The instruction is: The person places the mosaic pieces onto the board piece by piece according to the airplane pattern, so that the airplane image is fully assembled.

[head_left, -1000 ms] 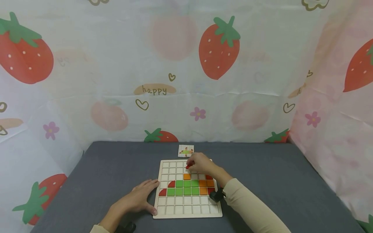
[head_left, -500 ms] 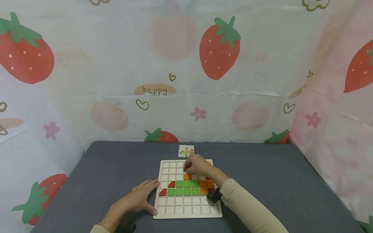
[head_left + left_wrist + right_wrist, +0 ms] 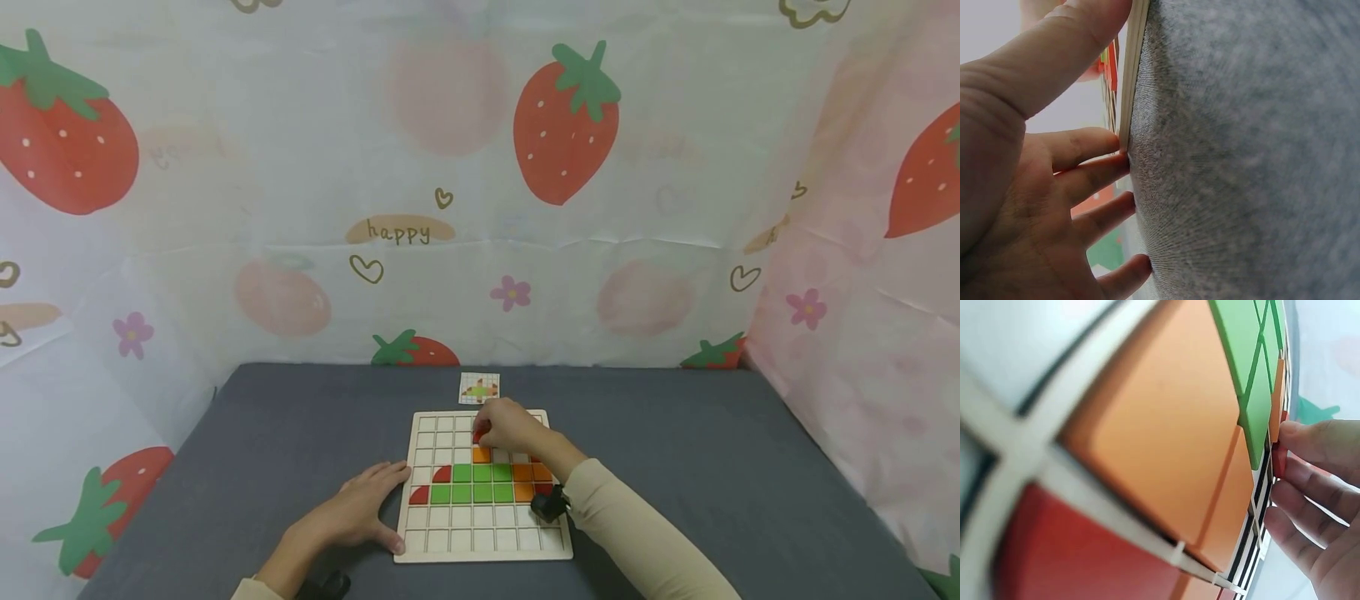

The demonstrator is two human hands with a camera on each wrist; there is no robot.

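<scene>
A wooden grid board (image 3: 483, 540) lies on the grey table with green, orange and red tiles in its cells. Over its far part, my right hand (image 3: 512, 425) pinches a small red tile (image 3: 1280, 461) between thumb and fingertips, at the cell just beyond a lone orange tile (image 3: 481, 456). Fingers partly cover the red tile, so its shape and how fully it is seated cannot be told. My left hand (image 3: 356, 505) rests at the board's left side with fingers spread. In the left wrist view its thumb (image 3: 1054, 56) and index finger touch the board's edge.
Just beyond the board lies a small picture card (image 3: 478, 387) with a coloured grid pattern. A grey cloth (image 3: 675, 433) covers the table. Behind it hangs a strawberry-print curtain (image 3: 450, 283). Dark wrist cameras (image 3: 550, 505) sit on both arms.
My right hand has shifted slightly left and toward me, bringing the red tile to the cell behind the lone orange tile. The left hand stays in place.
</scene>
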